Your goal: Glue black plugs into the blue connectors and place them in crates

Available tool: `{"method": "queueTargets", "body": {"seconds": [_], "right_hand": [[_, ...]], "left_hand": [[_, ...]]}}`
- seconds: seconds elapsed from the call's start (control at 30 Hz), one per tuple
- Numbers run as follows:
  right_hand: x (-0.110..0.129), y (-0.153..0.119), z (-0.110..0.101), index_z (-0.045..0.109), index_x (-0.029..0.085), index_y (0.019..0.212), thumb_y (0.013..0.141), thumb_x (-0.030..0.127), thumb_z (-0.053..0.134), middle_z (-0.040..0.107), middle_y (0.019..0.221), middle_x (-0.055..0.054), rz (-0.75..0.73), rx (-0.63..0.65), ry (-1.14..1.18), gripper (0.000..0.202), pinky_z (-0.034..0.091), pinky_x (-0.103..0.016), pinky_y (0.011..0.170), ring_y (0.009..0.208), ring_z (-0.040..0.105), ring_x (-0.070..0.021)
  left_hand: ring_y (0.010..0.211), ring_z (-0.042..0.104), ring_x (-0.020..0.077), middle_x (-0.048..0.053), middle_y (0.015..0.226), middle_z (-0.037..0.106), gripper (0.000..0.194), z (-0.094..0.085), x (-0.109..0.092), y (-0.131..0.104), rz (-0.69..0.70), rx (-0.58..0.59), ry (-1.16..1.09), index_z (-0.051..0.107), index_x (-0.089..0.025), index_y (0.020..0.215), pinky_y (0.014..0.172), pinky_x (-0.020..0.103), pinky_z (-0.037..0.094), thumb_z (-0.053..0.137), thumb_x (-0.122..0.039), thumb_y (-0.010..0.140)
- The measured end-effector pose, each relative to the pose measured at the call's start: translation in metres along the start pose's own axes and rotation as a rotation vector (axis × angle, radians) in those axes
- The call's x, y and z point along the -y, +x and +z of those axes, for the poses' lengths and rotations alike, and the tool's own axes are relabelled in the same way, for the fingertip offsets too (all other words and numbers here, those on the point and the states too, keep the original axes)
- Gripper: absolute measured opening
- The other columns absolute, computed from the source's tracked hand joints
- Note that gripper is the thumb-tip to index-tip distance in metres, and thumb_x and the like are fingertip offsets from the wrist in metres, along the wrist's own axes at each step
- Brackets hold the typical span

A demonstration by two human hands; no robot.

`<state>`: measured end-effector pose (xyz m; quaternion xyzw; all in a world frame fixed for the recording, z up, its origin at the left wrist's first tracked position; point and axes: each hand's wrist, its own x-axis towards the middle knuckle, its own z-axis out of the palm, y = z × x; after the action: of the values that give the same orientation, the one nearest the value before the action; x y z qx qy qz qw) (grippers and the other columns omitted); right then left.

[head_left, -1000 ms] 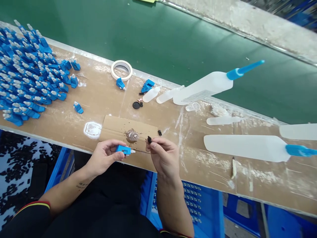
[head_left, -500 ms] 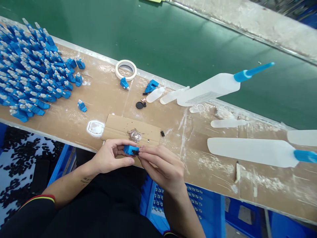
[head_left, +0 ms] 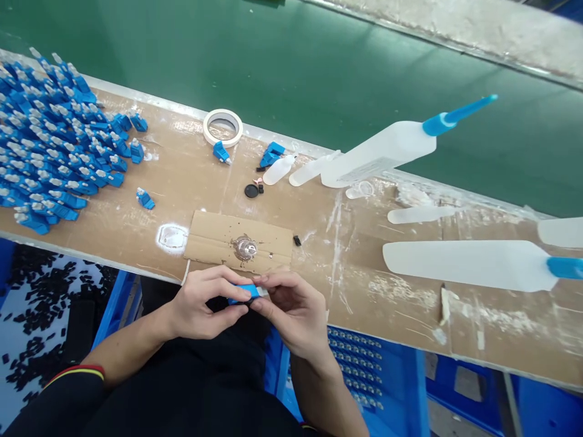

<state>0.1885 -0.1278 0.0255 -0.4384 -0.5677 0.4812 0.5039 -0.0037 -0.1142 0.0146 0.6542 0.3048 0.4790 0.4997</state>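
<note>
Green surface (head_left: pixel 319 91) stretches beyond the far edge of the cardboard-covered bench (head_left: pixel 182 158), and a flat cardboard strip (head_left: pixel 209 233) lies just past the hands. Held at the near edge, the blue part (head_left: pixel 251 289) sits between both hands, touching each, its long axis roughly left to right, pale end rightward. Bent fingers and thumb of the left hand (head_left: pixel 200 303) grasp its left portion; the right hand (head_left: pixel 294 309), loosely curled, pinches around its right end.

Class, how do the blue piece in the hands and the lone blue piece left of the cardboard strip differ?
The held piece is between the left hand and right hand; the lone piece rests on the worktop. The held piece's pale end points rightward in the picture, the lone piece's toward upper left. Both are blue with pale ends.
</note>
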Motion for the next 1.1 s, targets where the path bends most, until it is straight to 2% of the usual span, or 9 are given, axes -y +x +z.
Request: {"method": "queueTargets", "body": {"seconds": [0.13, 0.33, 0.57, 0.67, 0.77, 0.87, 0.97, 1.03, 1.1], "right_hand": [[-0.003, -0.005, 0.006, 0.068, 0.025, 0.088, 0.080, 0.020, 0.081, 0.067, 0.077, 0.000, 0.003, -0.053, 0.078, 0.016, 0.060, -0.024, 0.063, 0.070, 0.068, -0.0139], [-0.019, -0.018, 0.006, 0.070, 0.023, 0.099, 0.081, 0.031, 0.080, 0.073, 0.092, -0.004, 0.169, -0.100, 0.269, 0.022, 0.062, -0.027, 0.066, 0.078, 0.072, -0.0163], [-0.031, -0.061, -0.015, 0.073, 0.013, 0.079, 0.070, 0.046, 0.087, 0.070, 0.065, -0.002, 0.664, -0.061, 0.531, 0.037, 0.053, -0.023, 0.055, 0.055, 0.064, -0.0113], [-0.038, -0.091, -0.022, 0.073, 0.011, 0.078, 0.067, 0.052, 0.086, 0.067, 0.063, -0.001, 0.731, -0.134, 0.552, 0.045, 0.050, -0.022, 0.050, 0.054, 0.061, -0.0106], [-0.042, -0.126, -0.031, 0.071, 0.012, 0.079, 0.070, 0.058, 0.082, 0.065, 0.062, 0.000, 0.722, -0.299, 0.486, 0.048, 0.045, -0.021, 0.046, 0.052, 0.057, -0.0095], [-0.036, -0.170, -0.060, 0.071, 0.015, 0.081, 0.080, 0.060, 0.072, 0.067, 0.066, -0.002, 0.702, -0.472, 0.192, 0.046, 0.046, -0.023, 0.049, 0.055, 0.058, -0.0122], [-0.028, -0.226, -0.110, 0.073, 0.016, 0.089, 0.095, 0.046, 0.058, 0.075, 0.085, -0.007, 0.824, -0.547, -0.539, 0.033, 0.052, -0.027, 0.072, 0.077, 0.068, -0.0173], [-0.029, -0.261, -0.139, 0.073, 0.018, 0.098, 0.100, 0.038, 0.050, 0.076, 0.099, -0.008, 1.127, -0.437, -1.052, 0.031, 0.051, -0.027, 0.079, 0.091, 0.070, -0.0191], [-0.037, -0.285, -0.155, 0.072, 0.017, 0.099, 0.100, 0.033, 0.049, 0.076, 0.104, -0.012, 1.301, -0.332, -1.223, 0.029, 0.051, -0.029, 0.078, 0.096, 0.071, -0.0231]], "left_hand": [[0.089, 0.076, 0.0226, 0.012, 0.104, 0.077, 0.026, 0.000, -0.002, 0.001, 0.027, 0.041, 0.080, 0.075, -0.021, 0.099, 0.075, 0.031, 0.063, 0.073, -0.006, 0.077], [0.087, 0.075, 0.0195, 0.007, 0.101, 0.076, 0.039, 0.003, 0.010, -0.002, 0.055, 0.007, 0.105, 0.074, -0.025, 0.100, 0.076, 0.029, 0.062, 0.079, -0.001, 0.070], [0.093, 0.073, 0.0210, 0.010, 0.096, 0.073, 0.029, 0.010, 0.025, -0.007, 0.487, 0.384, 0.382, 0.070, -0.014, 0.101, 0.078, 0.032, 0.064, 0.070, 0.005, 0.078], [0.097, 0.073, 0.0242, 0.014, 0.096, 0.073, 0.017, 0.030, 0.031, 0.000, 0.687, 0.573, 0.434, 0.068, -0.010, 0.095, 0.082, 0.034, 0.064, 0.063, 0.002, 0.084], [0.096, 0.072, 0.0233, 0.014, 0.102, 0.071, 0.023, 0.063, 0.040, 0.003, 0.672, 0.763, 0.410, 0.066, -0.010, 0.108, 0.082, 0.033, 0.064, 0.060, 0.000, 0.088], [0.121, 0.064, 0.0318, 0.022, 0.134, 0.058, 0.051, 0.093, 0.050, -0.002, 0.527, 0.883, 0.409, 0.052, -0.017, 0.136, 0.092, 0.044, 0.062, 0.068, -0.013, 0.088], [0.142, 0.045, 0.0373, 0.025, 0.156, 0.033, 0.079, 0.107, 0.056, -0.008, 0.378, 0.865, 0.354, 0.027, -0.026, 0.154, 0.104, 0.054, 0.054, 0.072, -0.023, 0.088], [0.141, 0.047, 0.0334, 0.022, 0.156, 0.036, 0.081, 0.107, 0.058, -0.010, 0.276, 0.861, 0.355, 0.021, -0.027, 0.156, 0.107, 0.051, 0.053, 0.068, -0.022, 0.091], [0.136, 0.054, 0.0304, 0.019, 0.151, 0.045, 0.072, 0.101, 0.060, -0.010, 0.212, 0.933, 0.412, 0.027, -0.026, 0.155, 0.106, 0.048, 0.054, 0.064, -0.023, 0.094]]}}
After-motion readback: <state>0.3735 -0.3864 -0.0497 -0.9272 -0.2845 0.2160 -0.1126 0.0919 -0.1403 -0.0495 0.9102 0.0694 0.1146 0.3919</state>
